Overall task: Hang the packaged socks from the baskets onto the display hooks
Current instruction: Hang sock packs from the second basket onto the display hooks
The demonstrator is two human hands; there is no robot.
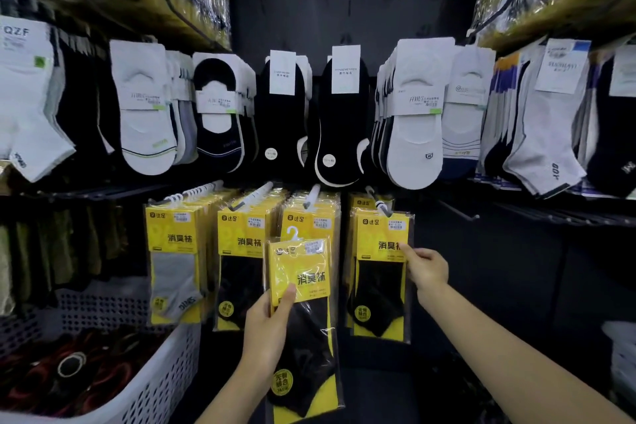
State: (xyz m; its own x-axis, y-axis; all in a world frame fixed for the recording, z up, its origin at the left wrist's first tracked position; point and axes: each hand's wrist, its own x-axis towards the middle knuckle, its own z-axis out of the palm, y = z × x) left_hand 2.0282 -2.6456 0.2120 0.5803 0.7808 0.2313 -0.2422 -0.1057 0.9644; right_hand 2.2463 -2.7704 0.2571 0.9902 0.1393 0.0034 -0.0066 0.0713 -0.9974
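Right of the basket [165,385], four hooks [256,194] already carry packs. The left hand [265,330] grips one unhung sock pack [303,272]; the right hand [428,268] pinches a hung pack [378,286] by its edge.

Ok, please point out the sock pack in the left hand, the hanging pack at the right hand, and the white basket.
held sock pack [301,268], head view, on its yellow card.
front hanging pack [377,234], head view, on its yellow card.
white basket [167,384], head view, on its perforated side wall.

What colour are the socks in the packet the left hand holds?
Black, in a yellow packet, seen in the head view.
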